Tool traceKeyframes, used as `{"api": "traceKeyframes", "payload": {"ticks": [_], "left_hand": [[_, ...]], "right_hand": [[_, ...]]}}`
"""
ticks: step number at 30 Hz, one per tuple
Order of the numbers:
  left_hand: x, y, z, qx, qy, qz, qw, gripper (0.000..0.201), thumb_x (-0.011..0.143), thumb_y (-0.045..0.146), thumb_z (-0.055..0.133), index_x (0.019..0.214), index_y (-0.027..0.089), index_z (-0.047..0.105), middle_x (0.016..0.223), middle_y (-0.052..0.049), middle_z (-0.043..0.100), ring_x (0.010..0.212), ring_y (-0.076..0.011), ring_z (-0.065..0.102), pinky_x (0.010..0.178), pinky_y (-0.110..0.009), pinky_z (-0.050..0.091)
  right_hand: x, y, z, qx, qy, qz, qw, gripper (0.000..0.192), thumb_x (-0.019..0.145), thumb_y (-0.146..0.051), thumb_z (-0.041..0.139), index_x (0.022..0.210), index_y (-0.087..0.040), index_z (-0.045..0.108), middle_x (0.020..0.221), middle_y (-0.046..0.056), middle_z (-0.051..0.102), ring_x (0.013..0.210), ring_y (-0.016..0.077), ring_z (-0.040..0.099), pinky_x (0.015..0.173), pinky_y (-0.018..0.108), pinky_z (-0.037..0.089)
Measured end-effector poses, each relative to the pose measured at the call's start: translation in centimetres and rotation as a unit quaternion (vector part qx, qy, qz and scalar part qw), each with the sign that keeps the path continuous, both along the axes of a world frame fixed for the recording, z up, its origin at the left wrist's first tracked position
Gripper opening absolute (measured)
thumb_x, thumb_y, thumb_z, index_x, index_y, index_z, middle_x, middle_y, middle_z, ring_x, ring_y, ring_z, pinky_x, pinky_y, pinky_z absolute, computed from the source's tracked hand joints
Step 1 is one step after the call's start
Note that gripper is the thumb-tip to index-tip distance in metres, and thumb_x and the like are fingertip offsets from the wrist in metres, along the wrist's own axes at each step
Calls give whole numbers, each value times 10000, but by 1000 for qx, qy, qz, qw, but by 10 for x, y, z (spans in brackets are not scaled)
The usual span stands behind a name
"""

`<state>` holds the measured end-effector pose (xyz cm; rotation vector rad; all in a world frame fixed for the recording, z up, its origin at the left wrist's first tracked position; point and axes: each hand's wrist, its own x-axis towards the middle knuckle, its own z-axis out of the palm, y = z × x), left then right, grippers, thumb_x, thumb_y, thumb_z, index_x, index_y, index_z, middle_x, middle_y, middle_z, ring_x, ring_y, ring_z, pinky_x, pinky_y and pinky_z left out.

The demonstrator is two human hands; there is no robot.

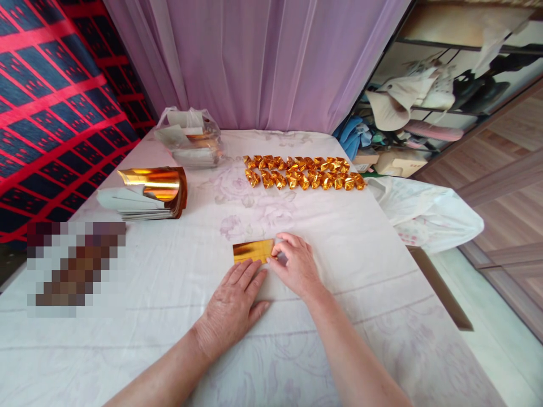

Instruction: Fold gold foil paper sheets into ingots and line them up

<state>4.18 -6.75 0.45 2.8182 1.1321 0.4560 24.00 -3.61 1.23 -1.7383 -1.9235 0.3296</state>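
A small gold foil sheet point(253, 251) lies flat on the surface point(360, 271), which is covered with a pale flowered cloth, a little below the middle of the view. The left hand point(232, 308) rests palm down at 6 o'clock of the sheet, fingers held together and stretched out, their tips touching the sheet's near edge. The right hand point(297, 265) sits at 3 o'clock of the sheet, fingers curled, thumb and forefinger pinching its right end.

At 10 o'clock from the sheet, well apart, a stack of foil papers point(144, 195) lies with its top gold leaf curled up. Farther back at 11 o'clock a clear plastic bag point(190, 138) holds more papers. At 1 o'clock two rows of folded gold pieces point(303, 172) stand side by side. A white bundle of cloth point(428, 212) lies at the surface's right edge, near 3 o'clock.
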Motion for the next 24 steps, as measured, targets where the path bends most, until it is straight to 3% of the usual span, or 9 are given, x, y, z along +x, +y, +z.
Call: {"api": "traceKeyframes", "payload": {"ticks": [24], "left_hand": [[0, 0, 2, 4, -14, -4, 1000, 492, 942, 433, 527, 1347, 155, 529, 1408, -149, 546, 1322, -305, 481, 1081, -488, 419]], "right_hand": [[14, 3, -5, -29, 15, 43, 999, 186, 789, -114, 571, 850, -250, 682, 1262, 61, 615, 1166, 246, 554, 945, 431, 417]]}}
